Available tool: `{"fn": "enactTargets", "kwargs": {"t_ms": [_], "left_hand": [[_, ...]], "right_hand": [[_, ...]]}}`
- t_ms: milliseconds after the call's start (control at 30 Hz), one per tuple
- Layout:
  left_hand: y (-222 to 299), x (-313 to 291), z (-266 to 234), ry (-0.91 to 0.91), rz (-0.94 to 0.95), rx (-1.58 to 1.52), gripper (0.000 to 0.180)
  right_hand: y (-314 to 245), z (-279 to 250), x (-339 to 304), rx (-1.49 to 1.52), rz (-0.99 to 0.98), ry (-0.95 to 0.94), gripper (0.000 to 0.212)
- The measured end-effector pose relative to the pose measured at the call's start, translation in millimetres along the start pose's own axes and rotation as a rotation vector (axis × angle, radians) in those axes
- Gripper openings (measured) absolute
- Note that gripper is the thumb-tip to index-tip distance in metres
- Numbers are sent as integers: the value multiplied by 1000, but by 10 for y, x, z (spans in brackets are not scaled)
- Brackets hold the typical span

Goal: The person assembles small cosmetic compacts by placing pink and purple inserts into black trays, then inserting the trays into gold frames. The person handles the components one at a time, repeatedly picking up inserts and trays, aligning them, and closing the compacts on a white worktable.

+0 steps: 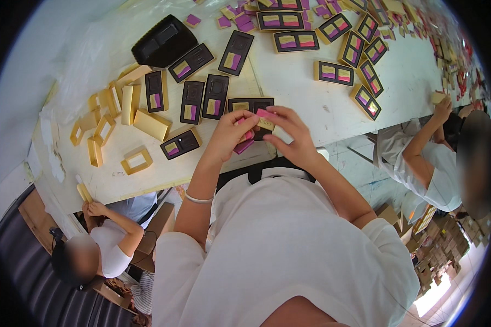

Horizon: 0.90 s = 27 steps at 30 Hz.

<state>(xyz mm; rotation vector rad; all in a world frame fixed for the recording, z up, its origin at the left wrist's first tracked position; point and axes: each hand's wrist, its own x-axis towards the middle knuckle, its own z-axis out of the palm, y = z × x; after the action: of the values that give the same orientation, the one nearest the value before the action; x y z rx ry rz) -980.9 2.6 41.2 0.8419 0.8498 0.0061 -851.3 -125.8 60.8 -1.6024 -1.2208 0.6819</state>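
Observation:
My left hand (225, 135) is closed around small pink-and-gold boxes (244, 145), partly hidden by the fingers. Between the thumb and fingers of my right hand (297, 136) is another small gold box (265, 122) with a pink end, close to the left fingertips. Just beyond both hands lies a gold-edged box with a black two-slot insert (240, 105); a small gold piece seems to sit in its left slot, and my hands cover part of it. Left of it, several black inserts (216, 90) each hold one purple-and-gold box, with one slot bare.
Gold sleeves and frames (153, 125) lie loose at the left. A stack of black trays (165, 41) stands at the far left. Filled two-slot boxes (335, 73) spread across the far right. Co-workers sit at the lower left (112, 240) and at the right (420, 163).

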Motion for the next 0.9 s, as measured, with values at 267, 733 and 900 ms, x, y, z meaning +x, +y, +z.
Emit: {"fn": "enactTargets", "kwargs": {"t_ms": [267,733,900], "left_hand": [[-64,32,-433,-584,-405,136,21],[-390,-50,-590,310,239,735,26],[-467,-37,-481,406,183,864,33]], "right_hand": [[103,156,-267,-10,-154,-217,37],[869,370,-18,-533,-134,-149,19],[900,390,63,-534,-27,23,17]]}}
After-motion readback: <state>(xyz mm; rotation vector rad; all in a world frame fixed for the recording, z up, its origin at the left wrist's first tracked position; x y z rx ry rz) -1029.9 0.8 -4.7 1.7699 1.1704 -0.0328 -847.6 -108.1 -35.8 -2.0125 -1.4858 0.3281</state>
